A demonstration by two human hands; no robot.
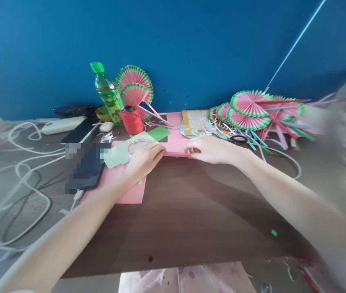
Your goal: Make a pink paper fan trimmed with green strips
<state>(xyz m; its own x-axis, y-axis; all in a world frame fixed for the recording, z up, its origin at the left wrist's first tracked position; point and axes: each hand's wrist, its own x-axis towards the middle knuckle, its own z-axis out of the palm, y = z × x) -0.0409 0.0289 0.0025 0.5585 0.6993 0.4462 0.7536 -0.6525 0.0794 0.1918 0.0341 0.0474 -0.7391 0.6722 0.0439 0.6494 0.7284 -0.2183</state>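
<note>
My left hand (147, 158) and my right hand (211, 149) are closed at the two ends of a narrow folded edge of pink paper (176, 154). The fingers of both hands are curled, and the fingertips are partly hidden. Just behind my left hand, a roll of clear tape (134, 145) lies on pale green paper (116, 154). Another pink sheet (133, 193) lies under my left wrist. A green paper piece (160, 132) and a red thread spool (132, 121) are beyond my left hand.
Pleated pink-and-green paper fans (249, 116) are piled at the back right, by scissors (238, 138) and a yellow packet (195, 121). More fans (134, 83) lean near a green-capped bottle (107, 93). A phone (89, 169) and white cables (38, 191) lie left.
</note>
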